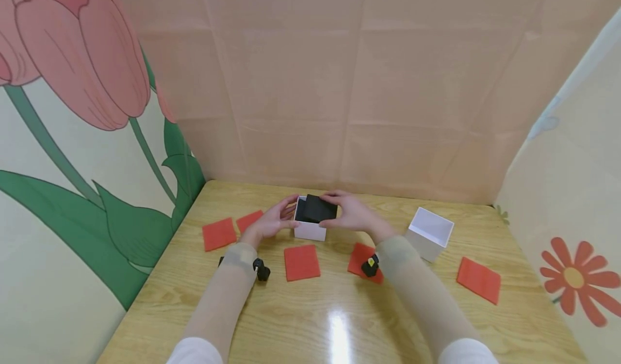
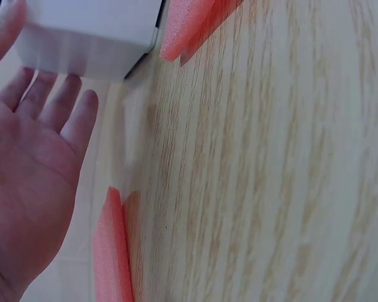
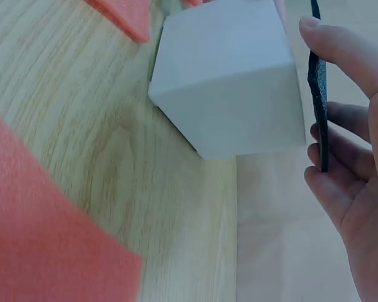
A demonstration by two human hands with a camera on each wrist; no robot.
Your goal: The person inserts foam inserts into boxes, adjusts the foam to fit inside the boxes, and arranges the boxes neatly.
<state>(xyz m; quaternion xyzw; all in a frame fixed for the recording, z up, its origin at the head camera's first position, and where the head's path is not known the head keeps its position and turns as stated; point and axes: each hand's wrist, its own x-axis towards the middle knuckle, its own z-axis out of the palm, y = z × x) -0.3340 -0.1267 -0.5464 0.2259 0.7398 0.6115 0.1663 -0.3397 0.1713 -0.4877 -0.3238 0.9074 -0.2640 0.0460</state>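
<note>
A small white box stands at the back middle of the table, its open top showing something dark inside. My left hand holds the box at its left side, thumb at the front corner and index finger at the back corner. In the left wrist view the fingers reach the box's lower edge. Over the box's opening, my right hand pinches a thin black foam sheet between thumb and fingers. Seen from the right wrist, the sheet is edge-on, above the box's rim. Part of the box's opening is hidden behind it.
A second white box, open at the top, stands to the right. Several red foam squares lie about the table, one square in front of the held box and another square at far right. A draped backdrop rises behind the table.
</note>
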